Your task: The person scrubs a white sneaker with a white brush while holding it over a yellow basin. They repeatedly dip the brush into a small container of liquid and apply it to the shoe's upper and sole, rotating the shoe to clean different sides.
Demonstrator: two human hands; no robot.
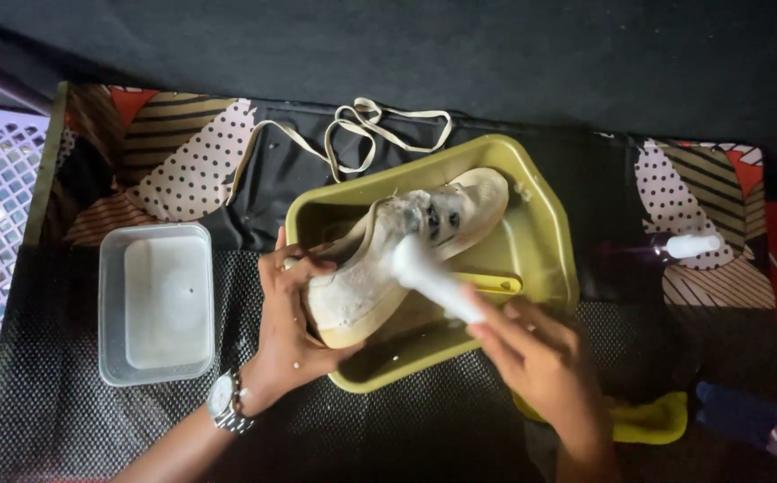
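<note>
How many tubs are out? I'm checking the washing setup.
2: a clear tub left of the left hand, and a yellow-green tub holding the shoe.

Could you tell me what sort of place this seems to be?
Probably a home shoe-cleaning spot: a soapy shoe sits in a green basin, beside a water tub, with loose laces on a patterned mat.

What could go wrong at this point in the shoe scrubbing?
The soapy white sneaker, gripped only at its heel by the left hand, may slip into the olive plastic basin. The white brush in the right hand might flick suds onto the patterned mat and loose beige laces.
</note>
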